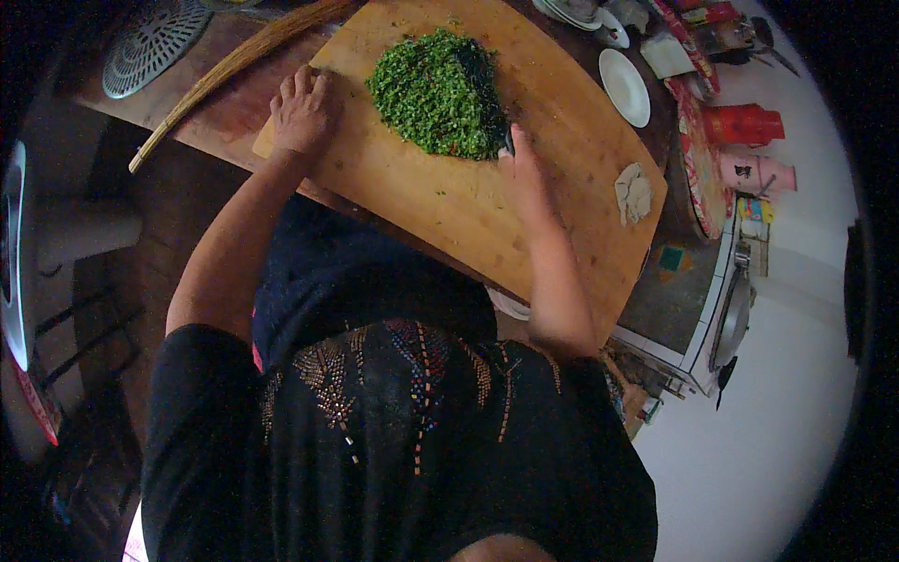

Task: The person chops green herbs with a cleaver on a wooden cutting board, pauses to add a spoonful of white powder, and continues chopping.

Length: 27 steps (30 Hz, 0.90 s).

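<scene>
A heap of finely chopped green vegetables (pixel 435 98) lies on a large wooden cutting board (pixel 449 204). At the heap's right side, my right hand (pixel 523 168) grips the dark handle of a tool, probably a knife (pixel 510 139); its blade is hard to make out against the greens. My left hand (pixel 303 112) rests on the board's left edge, fingers a little apart, holding nothing. A flattened pale lump, perhaps dough or cloth (pixel 633 194), sits near the board's right corner.
Left of the board lie a long bundle of straw-like stalks (pixel 232 74) and a perforated grey plastic basket (pixel 151 53). Beyond its right edge are a white oval plate (pixel 624 88), stacked dishes (pixel 572 12) and a round tray with a red patterned rim (pixel 692 165). A tiled counter (pixel 678 302) adjoins at right.
</scene>
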Each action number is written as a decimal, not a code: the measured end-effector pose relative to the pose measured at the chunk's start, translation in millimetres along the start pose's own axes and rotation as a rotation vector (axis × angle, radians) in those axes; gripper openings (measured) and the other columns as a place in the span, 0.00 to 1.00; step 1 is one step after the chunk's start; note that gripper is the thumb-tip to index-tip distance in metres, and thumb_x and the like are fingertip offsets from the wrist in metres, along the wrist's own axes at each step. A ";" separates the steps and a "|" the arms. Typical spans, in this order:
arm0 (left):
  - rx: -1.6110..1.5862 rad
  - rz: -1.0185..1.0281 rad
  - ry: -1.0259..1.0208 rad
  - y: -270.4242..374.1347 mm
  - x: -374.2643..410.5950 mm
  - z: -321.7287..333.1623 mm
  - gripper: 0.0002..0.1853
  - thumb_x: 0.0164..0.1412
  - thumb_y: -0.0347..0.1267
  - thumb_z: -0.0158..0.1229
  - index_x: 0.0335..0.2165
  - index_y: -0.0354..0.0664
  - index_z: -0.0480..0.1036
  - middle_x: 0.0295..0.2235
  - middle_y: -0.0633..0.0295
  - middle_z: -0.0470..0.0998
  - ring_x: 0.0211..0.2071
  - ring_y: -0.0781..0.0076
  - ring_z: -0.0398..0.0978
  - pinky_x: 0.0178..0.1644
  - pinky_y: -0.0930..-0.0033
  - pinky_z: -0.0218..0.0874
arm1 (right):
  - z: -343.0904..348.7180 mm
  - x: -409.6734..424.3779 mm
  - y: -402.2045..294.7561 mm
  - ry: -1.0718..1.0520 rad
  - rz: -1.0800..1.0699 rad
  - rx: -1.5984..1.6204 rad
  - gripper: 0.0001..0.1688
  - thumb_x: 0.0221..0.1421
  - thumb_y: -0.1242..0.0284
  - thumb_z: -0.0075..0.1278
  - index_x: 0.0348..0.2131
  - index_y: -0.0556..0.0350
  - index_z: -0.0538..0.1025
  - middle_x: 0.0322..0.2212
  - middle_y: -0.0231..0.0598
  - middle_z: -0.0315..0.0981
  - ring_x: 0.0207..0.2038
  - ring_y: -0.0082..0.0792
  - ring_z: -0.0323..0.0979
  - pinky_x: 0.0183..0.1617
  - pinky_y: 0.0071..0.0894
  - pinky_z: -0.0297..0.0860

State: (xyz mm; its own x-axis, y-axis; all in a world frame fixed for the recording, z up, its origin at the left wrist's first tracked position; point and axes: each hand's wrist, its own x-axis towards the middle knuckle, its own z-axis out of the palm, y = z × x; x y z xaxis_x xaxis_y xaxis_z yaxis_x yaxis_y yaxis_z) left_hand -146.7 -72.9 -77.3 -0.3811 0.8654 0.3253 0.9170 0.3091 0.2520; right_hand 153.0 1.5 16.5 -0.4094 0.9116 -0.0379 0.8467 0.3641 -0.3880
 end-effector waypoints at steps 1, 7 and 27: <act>-0.012 0.017 0.045 -2.6 0.1 2.6 0.24 0.51 0.41 0.51 0.47 0.47 0.63 0.50 0.57 0.59 0.52 0.53 0.56 0.50 0.49 0.51 | -2.7 1.1 0.4 0.062 -0.047 0.046 0.25 0.55 0.72 0.43 0.52 0.60 0.62 0.44 0.59 0.67 0.46 0.53 0.67 0.48 0.39 0.64; -0.029 -0.006 0.021 1.4 -0.8 -0.8 0.23 0.51 0.41 0.50 0.47 0.48 0.63 0.50 0.57 0.60 0.52 0.53 0.56 0.51 0.48 0.50 | -14.1 -11.8 -10.1 0.137 -0.005 0.108 0.26 0.54 0.70 0.42 0.52 0.60 0.61 0.41 0.61 0.67 0.45 0.50 0.68 0.48 0.40 0.63; 0.075 -0.066 -0.131 -4.2 1.0 0.8 0.29 0.49 0.31 0.47 0.53 0.53 0.57 0.56 0.55 0.55 0.55 0.53 0.54 0.52 0.48 0.53 | 0.5 -11.0 3.1 0.076 -0.047 0.049 0.27 0.55 0.68 0.43 0.53 0.58 0.61 0.43 0.60 0.66 0.48 0.53 0.65 0.50 0.40 0.62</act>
State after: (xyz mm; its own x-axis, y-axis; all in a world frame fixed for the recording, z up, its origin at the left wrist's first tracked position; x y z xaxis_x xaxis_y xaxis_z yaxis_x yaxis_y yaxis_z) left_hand -150.9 -73.0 -78.7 -0.4268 0.8847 0.1876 0.8986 0.3914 0.1985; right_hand 160.0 -7.5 15.2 -0.4192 0.9065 0.0508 0.8089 0.3983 -0.4325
